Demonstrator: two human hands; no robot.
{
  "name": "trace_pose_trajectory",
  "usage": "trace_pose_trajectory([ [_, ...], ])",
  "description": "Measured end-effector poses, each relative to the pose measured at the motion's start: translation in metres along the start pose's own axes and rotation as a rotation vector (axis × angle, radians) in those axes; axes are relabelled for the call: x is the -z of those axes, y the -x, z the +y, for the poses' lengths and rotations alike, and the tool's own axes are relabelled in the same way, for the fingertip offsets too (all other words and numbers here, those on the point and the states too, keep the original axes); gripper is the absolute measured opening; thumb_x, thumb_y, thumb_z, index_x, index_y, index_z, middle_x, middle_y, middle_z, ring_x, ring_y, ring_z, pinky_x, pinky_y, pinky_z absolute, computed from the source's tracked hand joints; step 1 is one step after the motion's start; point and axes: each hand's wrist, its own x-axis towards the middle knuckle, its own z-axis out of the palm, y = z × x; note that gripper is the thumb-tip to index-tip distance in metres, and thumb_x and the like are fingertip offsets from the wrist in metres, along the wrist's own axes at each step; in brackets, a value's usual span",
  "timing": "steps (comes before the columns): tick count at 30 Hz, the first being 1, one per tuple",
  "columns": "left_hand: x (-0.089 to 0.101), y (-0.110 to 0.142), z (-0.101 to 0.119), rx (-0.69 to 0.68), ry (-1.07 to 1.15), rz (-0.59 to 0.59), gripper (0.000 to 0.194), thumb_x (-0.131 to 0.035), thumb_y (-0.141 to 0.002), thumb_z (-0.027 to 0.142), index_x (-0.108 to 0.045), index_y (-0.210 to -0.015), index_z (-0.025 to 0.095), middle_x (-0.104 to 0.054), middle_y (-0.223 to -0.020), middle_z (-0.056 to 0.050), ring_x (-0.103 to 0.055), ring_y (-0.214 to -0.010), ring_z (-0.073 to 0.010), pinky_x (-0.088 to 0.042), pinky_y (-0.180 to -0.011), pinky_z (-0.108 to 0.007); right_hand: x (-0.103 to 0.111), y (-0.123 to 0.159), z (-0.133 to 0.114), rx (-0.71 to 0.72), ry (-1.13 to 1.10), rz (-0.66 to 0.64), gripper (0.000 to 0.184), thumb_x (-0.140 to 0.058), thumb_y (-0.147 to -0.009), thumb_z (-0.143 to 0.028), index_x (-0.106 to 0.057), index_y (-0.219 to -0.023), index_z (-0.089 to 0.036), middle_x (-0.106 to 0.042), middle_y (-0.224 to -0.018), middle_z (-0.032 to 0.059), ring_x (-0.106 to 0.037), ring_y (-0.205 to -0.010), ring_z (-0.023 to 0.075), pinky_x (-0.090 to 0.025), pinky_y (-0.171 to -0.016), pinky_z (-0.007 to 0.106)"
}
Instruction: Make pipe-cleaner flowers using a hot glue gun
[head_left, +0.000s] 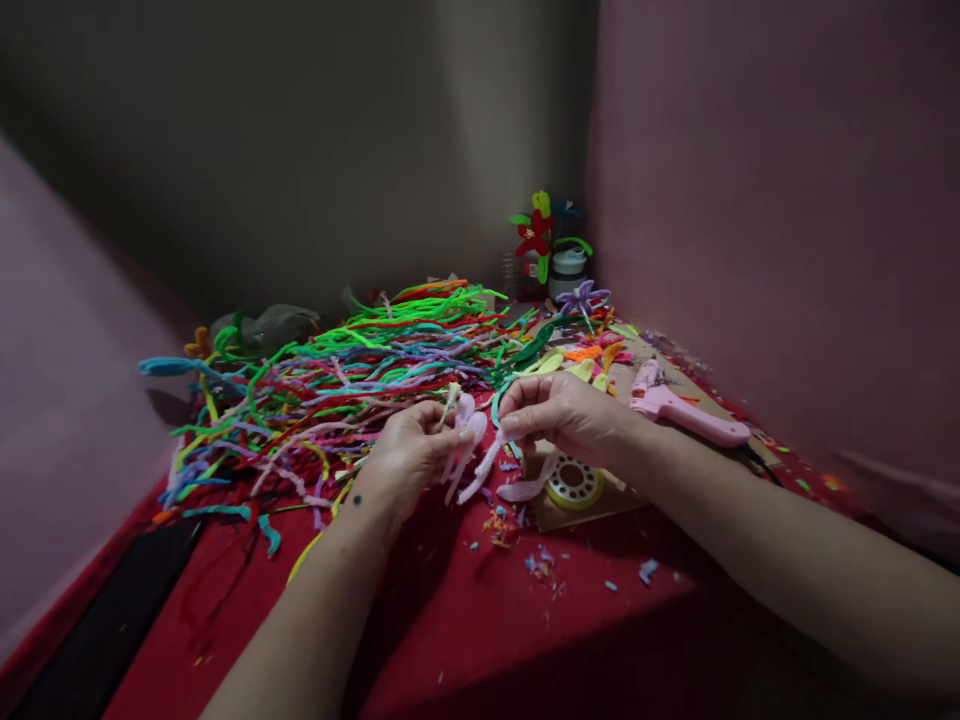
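Observation:
My left hand [405,450] pinches pale pink pipe-cleaner petals [466,410] between thumb and fingers, with a small yellowish tip beside them. Just to the right, the fingers of my right hand [562,412] are closed on a pale pink pipe-cleaner piece [486,472] that slants down to the left. Whether this piece is joined to the petals cannot be made out. Below my right hand lie a loose pale pink petal [519,492] and a roll of yellow-edged tape [574,482], near a piece of cardboard [555,512].
A large heap of coloured pipe cleaners [405,340] spreads behind my left hand. A pink glue gun [701,415] with a dark cord lies at right. Pipe-cleaner flowers [534,235] stand by a lidded bottle [568,270]. Scraps [540,562] dot the red cloth [480,630].

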Motion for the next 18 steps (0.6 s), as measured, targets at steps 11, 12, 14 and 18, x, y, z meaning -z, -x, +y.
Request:
trace_pose_trajectory([
  [11, -0.026, -0.021, 0.0, -0.025, -0.088, -0.072, 0.025, -0.072, -0.055, 0.025, -0.049, -0.062, 0.017, -0.038, -0.039, 0.01, -0.027, -0.031, -0.003, -0.018, -0.036, -0.018, 0.026, 0.008, -0.007, 0.003, 0.189, 0.093, 0.009, -0.071, -0.058, -0.014, -0.064, -0.064, -0.012, -0.059, -0.055, -0.0024, -0.05, -0.047, 0.0055, -0.04, -0.048, 0.019],
  [12, -0.026, -0.025, -0.001, -0.031, -0.118, -0.077, 0.025, -0.071, -0.057, 0.026, -0.047, -0.059, 0.017, -0.036, -0.037, 0.01, -0.026, -0.031, -0.0031, -0.016, -0.035, -0.019, 0.027, 0.008, -0.006, -0.007, 0.217, 0.105, 0.008, -0.07, -0.059, -0.014, -0.064, -0.064, -0.013, -0.06, -0.056, -0.002, -0.051, -0.048, 0.0059, -0.041, -0.049, 0.019],
  [14, -0.022, -0.03, -0.004, -0.034, -0.166, -0.082, 0.027, -0.07, -0.059, 0.028, -0.044, -0.055, 0.018, -0.035, -0.036, 0.009, -0.026, -0.031, -0.0035, -0.014, -0.036, -0.02, 0.025, 0.008, -0.001, -0.047, 0.266, 0.113, 0.005, -0.067, -0.06, -0.014, -0.064, -0.065, -0.014, -0.062, -0.057, -0.0012, -0.054, -0.05, 0.0079, -0.043, -0.051, 0.021],
  [18, -0.015, -0.033, -0.007, -0.057, -0.2, -0.065, 0.029, -0.07, -0.06, 0.029, -0.044, -0.054, 0.018, -0.035, -0.037, 0.009, -0.027, -0.032, -0.0038, -0.015, -0.037, -0.02, 0.021, 0.006, 0.004, -0.116, 0.373, 0.076, 0.004, -0.061, -0.064, -0.015, -0.064, -0.066, -0.016, -0.063, -0.059, -0.0006, -0.056, -0.05, 0.0116, -0.045, -0.051, 0.025],
])
